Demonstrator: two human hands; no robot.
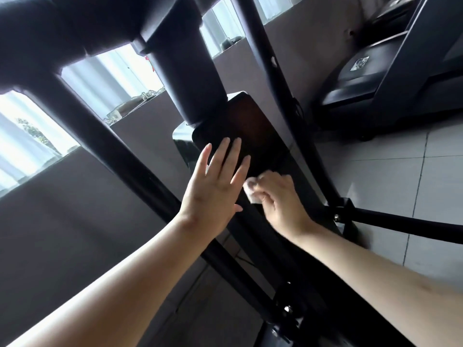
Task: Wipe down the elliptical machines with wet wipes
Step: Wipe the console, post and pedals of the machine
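Left hand flat against elliptical housing, below column. Right hand just right of it, pinching wipe against housing. Treadmill behind right, on floor. Windows behind left.

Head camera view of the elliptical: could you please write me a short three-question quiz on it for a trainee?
1. Which hand grips the wet wipe?
2. True or false: the left hand is curled into a fist.
3. The wipe lies against: A the black elliptical housing; B the floor tiles; C the window sill.
Key: 1 the right hand; 2 false, its fingers are straight and spread; 3 A.
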